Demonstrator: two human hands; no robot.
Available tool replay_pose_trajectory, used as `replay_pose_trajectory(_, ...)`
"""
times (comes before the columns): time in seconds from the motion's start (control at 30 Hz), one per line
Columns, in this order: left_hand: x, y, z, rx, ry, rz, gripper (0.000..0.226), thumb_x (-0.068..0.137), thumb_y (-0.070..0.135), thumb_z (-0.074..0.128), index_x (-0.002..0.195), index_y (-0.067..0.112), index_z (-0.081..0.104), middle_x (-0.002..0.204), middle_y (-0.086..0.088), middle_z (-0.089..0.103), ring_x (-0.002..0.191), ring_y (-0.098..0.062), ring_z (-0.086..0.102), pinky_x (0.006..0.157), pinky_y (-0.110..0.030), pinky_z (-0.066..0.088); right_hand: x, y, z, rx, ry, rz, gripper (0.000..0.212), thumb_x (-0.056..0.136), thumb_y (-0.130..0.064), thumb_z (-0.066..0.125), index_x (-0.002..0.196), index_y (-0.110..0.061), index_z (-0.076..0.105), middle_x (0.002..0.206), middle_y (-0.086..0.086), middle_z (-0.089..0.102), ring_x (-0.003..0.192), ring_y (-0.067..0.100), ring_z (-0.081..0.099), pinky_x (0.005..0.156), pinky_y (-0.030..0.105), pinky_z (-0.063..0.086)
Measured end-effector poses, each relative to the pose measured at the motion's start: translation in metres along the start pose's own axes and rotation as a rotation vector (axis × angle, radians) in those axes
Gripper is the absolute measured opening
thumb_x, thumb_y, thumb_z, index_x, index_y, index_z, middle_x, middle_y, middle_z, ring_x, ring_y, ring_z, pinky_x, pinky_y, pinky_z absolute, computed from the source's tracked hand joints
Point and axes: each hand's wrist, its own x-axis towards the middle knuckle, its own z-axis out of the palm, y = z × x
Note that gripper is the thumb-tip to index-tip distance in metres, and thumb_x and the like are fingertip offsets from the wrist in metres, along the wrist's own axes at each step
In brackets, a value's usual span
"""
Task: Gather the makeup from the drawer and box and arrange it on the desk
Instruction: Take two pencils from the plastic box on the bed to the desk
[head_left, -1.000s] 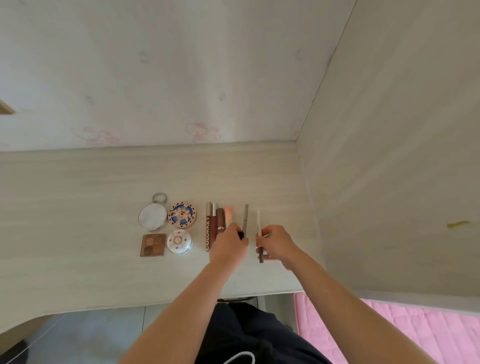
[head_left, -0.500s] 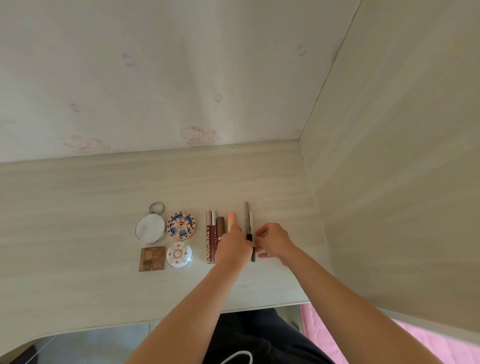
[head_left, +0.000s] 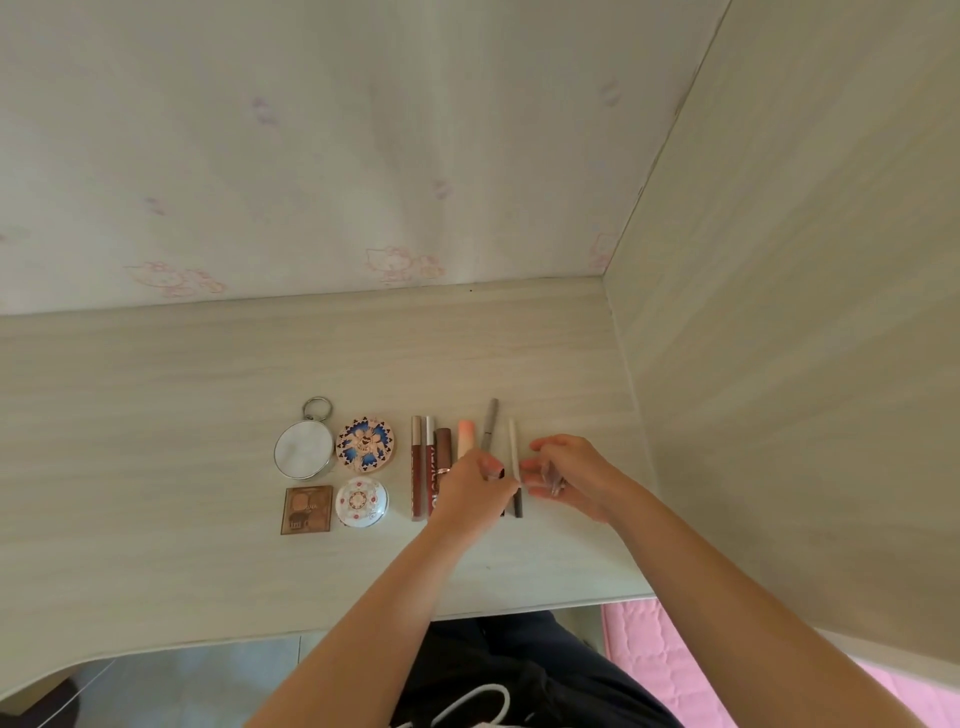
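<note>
head cam | worn high | faces forward-down | desk (head_left: 208, 415) near

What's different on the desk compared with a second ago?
The right hand slid the white pencil leftward, closer beside the grey pencil, whose lower end the left hand still covers. Blur hides whether either hand grips now. The lip tubes, round compacts, mirror and palette stayed put.

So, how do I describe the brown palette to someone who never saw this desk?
On the desk, left of the tubes, four flat items form a block. The palette is the near-left one, below the mirror. It alone is square and brown; the others are round.
</note>
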Motion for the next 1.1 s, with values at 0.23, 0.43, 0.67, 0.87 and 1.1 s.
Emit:
replay_pose_trajectory(0.23,-0.006,0.007,0.007,-0.025,-0.09,0.087,0.038,0.078,0.013,0.065,0.113,0.024,0.054,0.103,0.01,0.055,0.071,-0.006,0.056,0.052,-0.014,0.039,0.002,-0.001,-0.018,0.103,0.005,-0.023,0.034,0.09,0.007,0.042,0.122,-0.003,0.046,0.108,0.02,0.063,0.1,0.025,0.065,0.084,0.038,0.054)
replay_pose_trajectory(0.43,-0.005,0.003,0.02,0.051,-0.062,0.182,0.036,0.072,0.021,0.077,0.101,0.026,0.057,0.095,0.017,0.057,0.075,0.003,0.052,0.053,-0.007,0.037,0.001,-0.001,-0.025,0.024,-0.019,-0.087,0.021,0.095,-0.003,0.051,0.115,-0.003,0.057,0.117,0.017,0.063,0.108,0.026,0.063,0.08,0.037,0.056)
replay_pose_trajectory(0.67,-0.006,-0.009,0.027,0.221,-0.068,0.3,0.03,0.075,0.015,0.068,0.099,0.031,0.06,0.086,0.013,0.064,0.07,0.0,0.057,0.055,-0.011,0.043,0.002,-0.005,-0.014,-0.025,-0.061,-0.073,0.019,0.096,-0.01,0.049,0.11,-0.013,0.061,0.111,0.012,0.067,0.1,0.023,0.065,0.09,0.04,0.054)
replay_pose_trajectory(0.87,-0.004,-0.011,0.029,0.412,0.027,0.456,0.018,0.086,0.013,0.059,0.102,0.021,0.058,0.091,0.003,0.065,0.084,-0.014,0.059,0.071,-0.032,0.049,0.009,-0.003,-0.013,0.03,0.131,-0.158,0.017,0.098,-0.019,0.048,0.109,-0.008,0.055,0.106,0.008,0.07,0.092,0.022,0.066,0.075,0.033,0.055)
replay_pose_trajectory(1.1,-0.002,-0.015,0.046,0.611,0.059,0.73,0.012,0.088,0.009,0.056,0.099,0.014,0.051,0.09,0.001,0.058,0.07,-0.02,0.056,0.057,-0.032,0.043,0.01,-0.006,-0.026,-0.166,0.284,-0.278,0.012,0.085,-0.008,0.059,0.082,-0.02,0.064,0.08,0.0,0.063,0.07,0.015,0.056,0.064,0.029,0.048)
